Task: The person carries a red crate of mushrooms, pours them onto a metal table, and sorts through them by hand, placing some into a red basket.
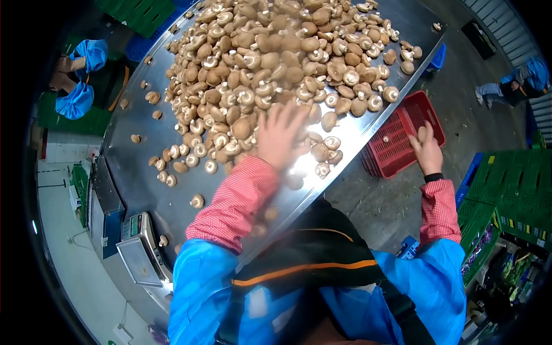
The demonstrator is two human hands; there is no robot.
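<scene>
A big heap of brown-capped mushrooms (241,75) with pale stems is piled on the metal table (138,178). My left hand (280,135) reaches over the near edge of this heap, its fingers spread and slightly blurred, among the mushrooms. Off the table's right side, my right hand (428,154) is closed around a mushroom (422,134) above the red crate (435,109). One small mushroom (386,139) lies inside the crate.
A scale (138,253) sits at the table's lower left. Green crates (514,184) are stacked to the right. A person's arms in blue sleeves (77,103) show at far left; another person (520,77) is at far right.
</scene>
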